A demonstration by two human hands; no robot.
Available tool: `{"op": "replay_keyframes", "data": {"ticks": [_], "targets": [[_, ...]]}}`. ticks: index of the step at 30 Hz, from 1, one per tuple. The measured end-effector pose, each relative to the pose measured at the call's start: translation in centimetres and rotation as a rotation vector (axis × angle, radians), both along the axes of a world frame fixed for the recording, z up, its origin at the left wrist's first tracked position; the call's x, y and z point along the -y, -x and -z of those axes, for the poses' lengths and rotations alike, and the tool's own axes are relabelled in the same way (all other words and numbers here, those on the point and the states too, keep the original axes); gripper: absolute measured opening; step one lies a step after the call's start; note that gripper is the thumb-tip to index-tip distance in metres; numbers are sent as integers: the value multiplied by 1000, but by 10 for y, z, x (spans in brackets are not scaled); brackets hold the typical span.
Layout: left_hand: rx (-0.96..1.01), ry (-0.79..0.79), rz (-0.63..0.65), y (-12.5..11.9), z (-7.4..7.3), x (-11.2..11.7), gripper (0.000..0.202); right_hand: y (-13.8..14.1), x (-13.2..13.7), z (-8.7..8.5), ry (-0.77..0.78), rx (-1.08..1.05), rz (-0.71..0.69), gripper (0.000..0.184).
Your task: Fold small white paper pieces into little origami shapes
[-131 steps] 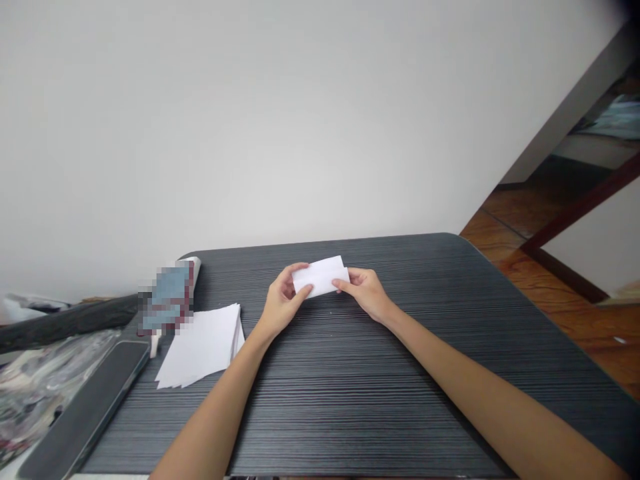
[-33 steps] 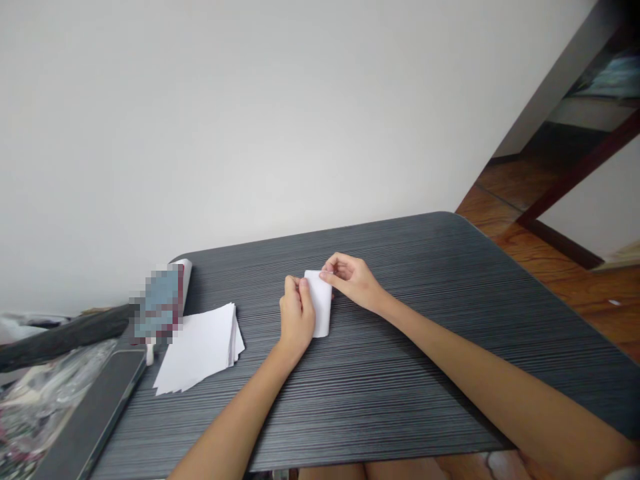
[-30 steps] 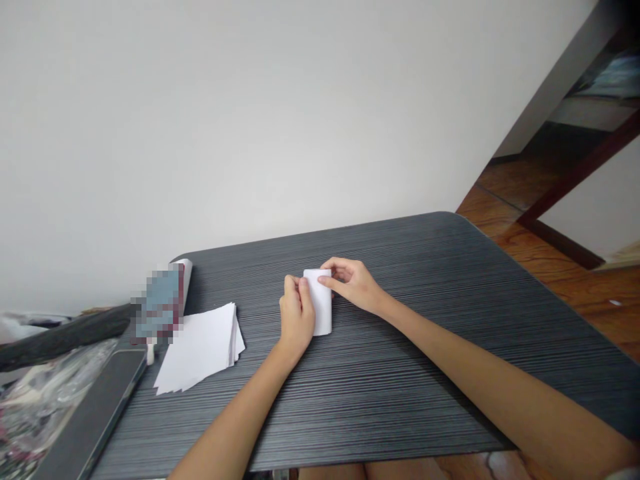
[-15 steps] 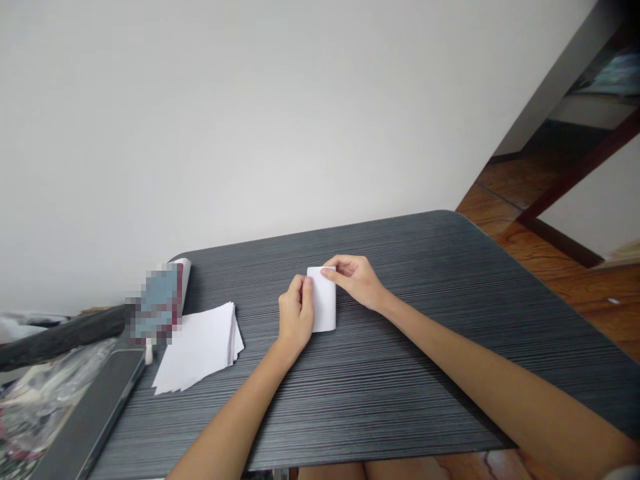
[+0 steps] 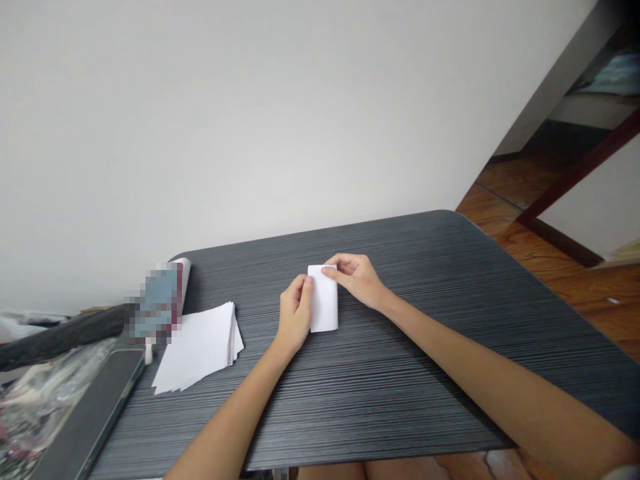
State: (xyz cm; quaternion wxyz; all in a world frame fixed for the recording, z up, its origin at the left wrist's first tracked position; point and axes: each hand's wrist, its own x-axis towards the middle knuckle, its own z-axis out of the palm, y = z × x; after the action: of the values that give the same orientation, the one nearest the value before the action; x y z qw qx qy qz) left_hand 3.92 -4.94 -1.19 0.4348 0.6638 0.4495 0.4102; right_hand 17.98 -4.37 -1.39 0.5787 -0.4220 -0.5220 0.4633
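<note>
A white piece of paper (image 5: 324, 303), folded into a narrow upright rectangle, is held between my two hands over the middle of the dark table. My left hand (image 5: 296, 308) grips its left edge, thumb on the front and fingers curled behind. At the top right corner, my right hand (image 5: 354, 277) pinches the paper between thumb and fingers. The fingertips behind the sheet are hidden. To the left of my hands lies a stack of loose white paper sheets (image 5: 197, 347), slightly fanned.
The dark striped table (image 5: 390, 400) meets a pale wall (image 5: 300, 120) at the back. On its left stand a blurred-out item (image 5: 156, 303) and a dark flat device like a phone (image 5: 95, 407). Clear plastic bags (image 5: 55, 400) lie beyond the left edge; wood-patterned floor (image 5: 515, 193) is at right.
Very little differs. The folded paper and my left hand have shifted slightly to the right, and a bit more of the paper shows beside my left thumb. Both hands keep their grip.
</note>
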Motion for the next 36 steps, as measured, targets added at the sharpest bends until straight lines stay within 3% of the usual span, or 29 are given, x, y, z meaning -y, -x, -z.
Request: {"op": "replay_keyframes", "data": {"ticks": [6, 12, 22, 36], "targets": [[-69, -79, -63, 1, 1, 1, 24, 0, 0, 1, -10, 23, 4, 21], [-99, -110, -46, 1, 0, 2, 27, -1, 0, 2, -14, 34, 0, 20], [-7, -54, -26, 0, -3, 0, 26, -1, 0, 2, -25, 14, 4, 20], [-45, -73, -42, -1, -2, 0, 27, -2, -2, 5, -38, 51, -9, 19]]}}
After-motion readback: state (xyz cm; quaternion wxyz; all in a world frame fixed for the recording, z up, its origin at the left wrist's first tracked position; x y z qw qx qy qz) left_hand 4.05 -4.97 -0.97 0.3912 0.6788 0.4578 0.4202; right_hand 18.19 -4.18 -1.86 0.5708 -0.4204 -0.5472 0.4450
